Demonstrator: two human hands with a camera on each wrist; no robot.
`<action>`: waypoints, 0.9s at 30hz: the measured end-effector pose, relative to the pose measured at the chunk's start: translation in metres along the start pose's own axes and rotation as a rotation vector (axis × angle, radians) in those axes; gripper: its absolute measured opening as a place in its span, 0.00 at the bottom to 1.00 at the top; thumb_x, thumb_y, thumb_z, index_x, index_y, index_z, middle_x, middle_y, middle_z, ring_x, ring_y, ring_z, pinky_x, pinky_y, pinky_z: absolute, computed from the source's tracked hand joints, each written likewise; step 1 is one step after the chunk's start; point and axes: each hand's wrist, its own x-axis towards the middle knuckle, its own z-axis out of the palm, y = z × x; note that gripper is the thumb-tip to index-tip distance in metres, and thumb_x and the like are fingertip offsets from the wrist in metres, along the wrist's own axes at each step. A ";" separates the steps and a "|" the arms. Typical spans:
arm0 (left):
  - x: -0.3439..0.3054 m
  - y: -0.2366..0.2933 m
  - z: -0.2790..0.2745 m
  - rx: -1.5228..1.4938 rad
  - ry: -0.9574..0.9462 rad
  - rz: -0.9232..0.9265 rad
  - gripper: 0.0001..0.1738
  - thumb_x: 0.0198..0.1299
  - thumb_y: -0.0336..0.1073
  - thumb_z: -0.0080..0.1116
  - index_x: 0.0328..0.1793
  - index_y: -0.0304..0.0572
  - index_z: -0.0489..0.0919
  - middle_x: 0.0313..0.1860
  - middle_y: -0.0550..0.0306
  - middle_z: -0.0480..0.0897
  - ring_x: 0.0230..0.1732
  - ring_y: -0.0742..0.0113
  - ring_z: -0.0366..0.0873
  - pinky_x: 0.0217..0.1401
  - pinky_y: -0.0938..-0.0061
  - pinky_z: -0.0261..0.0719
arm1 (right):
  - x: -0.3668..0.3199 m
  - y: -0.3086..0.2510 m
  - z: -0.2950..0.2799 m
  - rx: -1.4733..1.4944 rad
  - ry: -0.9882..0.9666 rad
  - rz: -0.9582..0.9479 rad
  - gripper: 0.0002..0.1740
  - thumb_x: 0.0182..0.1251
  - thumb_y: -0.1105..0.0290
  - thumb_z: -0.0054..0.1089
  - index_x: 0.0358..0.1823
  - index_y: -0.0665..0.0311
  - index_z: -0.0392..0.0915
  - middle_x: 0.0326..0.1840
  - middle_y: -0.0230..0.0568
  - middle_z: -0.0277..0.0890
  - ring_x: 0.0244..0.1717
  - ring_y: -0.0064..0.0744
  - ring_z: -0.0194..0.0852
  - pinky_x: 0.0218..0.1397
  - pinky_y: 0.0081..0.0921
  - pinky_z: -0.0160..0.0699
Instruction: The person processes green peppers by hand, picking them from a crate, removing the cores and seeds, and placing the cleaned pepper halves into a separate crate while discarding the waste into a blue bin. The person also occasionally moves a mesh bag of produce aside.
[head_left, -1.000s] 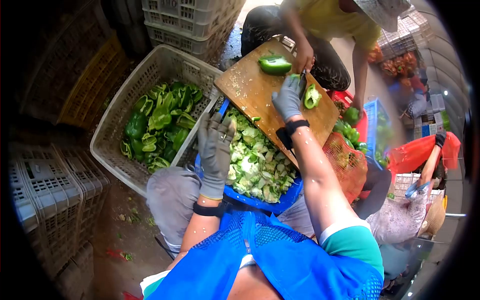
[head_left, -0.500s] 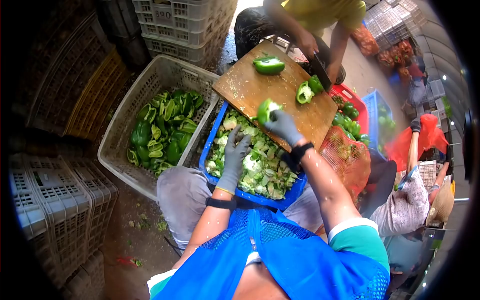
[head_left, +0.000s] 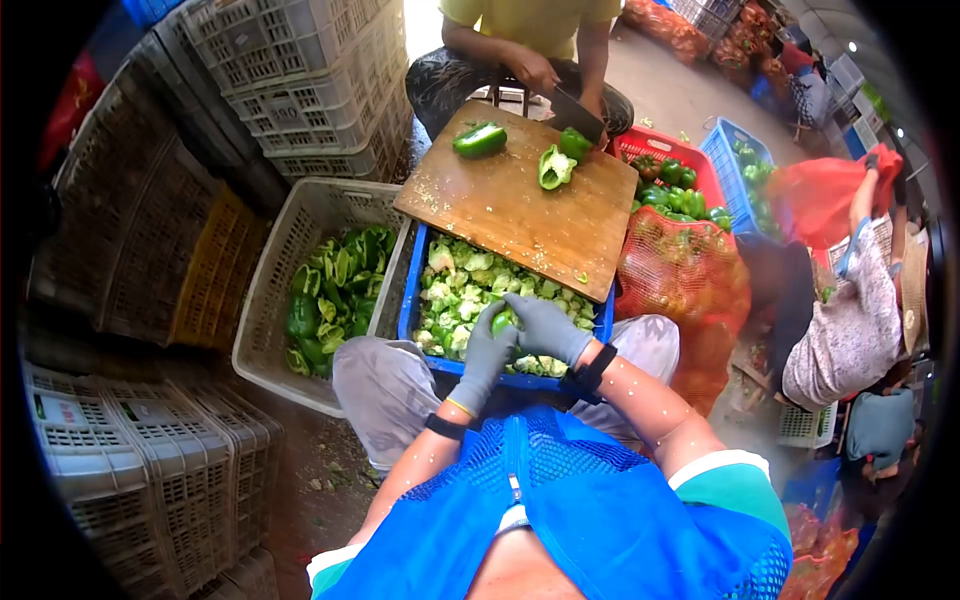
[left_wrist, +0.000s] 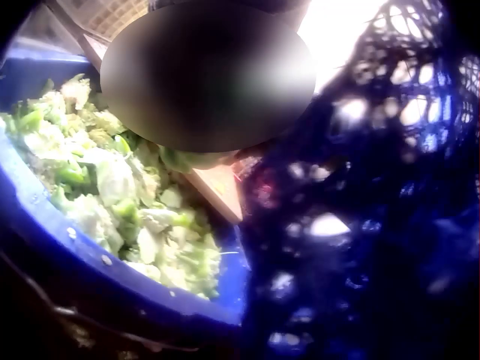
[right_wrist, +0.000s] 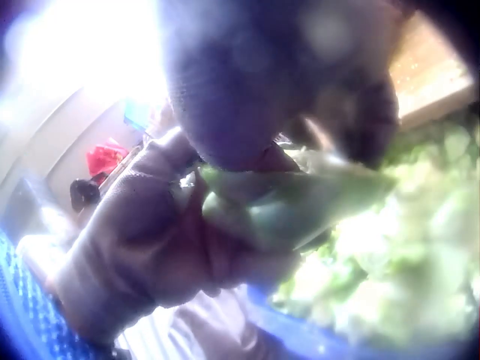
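Both gloved hands meet over the near edge of a blue tub (head_left: 405,318) filled with pale pepper cores (head_left: 455,300). Between them is a green pepper piece (head_left: 503,321), (right_wrist: 270,206). The left hand (head_left: 487,358), (right_wrist: 157,232) curls its fingers round it from the left. From the right, the right hand (head_left: 550,330), (right_wrist: 277,75) holds the same piece, its fingers bent over the top. In the left wrist view a blurred patch hides the hands. A wooden board (head_left: 520,210) lies across the tub's far side, bearing pepper halves (head_left: 480,140), (head_left: 556,167).
Left of the tub, a grey crate (head_left: 262,300) holds cut green peppers. Across the board a person in yellow (head_left: 530,30) holds a knife (head_left: 577,113) by a pepper. A red net bag (head_left: 680,290) and red crate (head_left: 690,158) stand right; stacked crates (head_left: 310,100) rise behind.
The right hand has moved back from the board with a pepper piece to meet the left hand over the tub. The left hand has closed round it. The head view has shifted.
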 end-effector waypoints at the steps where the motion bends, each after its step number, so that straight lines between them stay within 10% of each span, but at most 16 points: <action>1: 0.000 -0.004 -0.003 0.103 0.011 0.044 0.25 0.52 0.27 0.54 0.60 0.35 0.71 0.40 0.55 0.79 0.32 0.75 0.76 0.31 0.81 0.76 | -0.002 0.000 0.006 0.042 0.064 -0.020 0.25 0.55 0.65 0.56 0.55 0.67 0.68 0.45 0.60 0.75 0.49 0.56 0.74 0.52 0.44 0.73; 5: -0.006 0.052 -0.015 -0.087 -0.041 -0.245 0.31 0.50 0.34 0.60 0.61 0.31 0.70 0.51 0.47 0.78 0.47 0.66 0.77 0.50 0.73 0.77 | 0.011 0.032 0.055 0.393 0.317 -0.116 0.28 0.62 0.65 0.53 0.63 0.66 0.64 0.54 0.62 0.72 0.56 0.54 0.71 0.59 0.40 0.70; 14: 0.010 0.094 -0.050 0.212 -0.053 0.191 0.29 0.48 0.32 0.56 0.60 0.33 0.72 0.53 0.50 0.76 0.53 0.65 0.75 0.55 0.74 0.75 | 0.032 0.055 0.038 0.934 0.575 0.404 0.15 0.69 0.63 0.49 0.46 0.69 0.70 0.34 0.50 0.76 0.34 0.41 0.74 0.39 0.34 0.72; 16: 0.013 0.135 -0.080 0.085 0.018 0.140 0.29 0.47 0.30 0.56 0.60 0.35 0.72 0.54 0.51 0.76 0.55 0.65 0.73 0.56 0.74 0.74 | 0.030 0.066 0.017 0.960 0.383 0.336 0.15 0.70 0.61 0.47 0.41 0.68 0.73 0.30 0.45 0.73 0.31 0.28 0.70 0.35 0.28 0.70; 20: 0.036 0.157 -0.161 0.385 0.149 0.081 0.31 0.49 0.34 0.62 0.63 0.38 0.72 0.56 0.50 0.74 0.56 0.64 0.73 0.57 0.74 0.74 | 0.012 0.053 -0.065 0.482 -0.407 0.045 0.24 0.68 0.51 0.46 0.52 0.63 0.76 0.47 0.46 0.78 0.47 0.40 0.76 0.52 0.33 0.73; 22: 0.047 0.163 -0.172 0.701 0.103 0.126 0.30 0.51 0.39 0.67 0.62 0.42 0.74 0.57 0.51 0.74 0.54 0.65 0.74 0.55 0.75 0.75 | 0.027 0.081 -0.051 0.381 -0.329 -0.158 0.24 0.67 0.52 0.47 0.53 0.62 0.76 0.48 0.48 0.78 0.48 0.42 0.77 0.52 0.33 0.73; 27: 0.119 0.152 -0.120 0.659 -0.148 0.024 0.25 0.54 0.38 0.66 0.59 0.41 0.76 0.53 0.56 0.78 0.53 0.71 0.74 0.52 0.76 0.74 | 0.072 0.118 -0.033 0.275 -0.018 0.035 0.19 0.63 0.56 0.48 0.44 0.62 0.78 0.42 0.51 0.79 0.44 0.51 0.77 0.48 0.41 0.75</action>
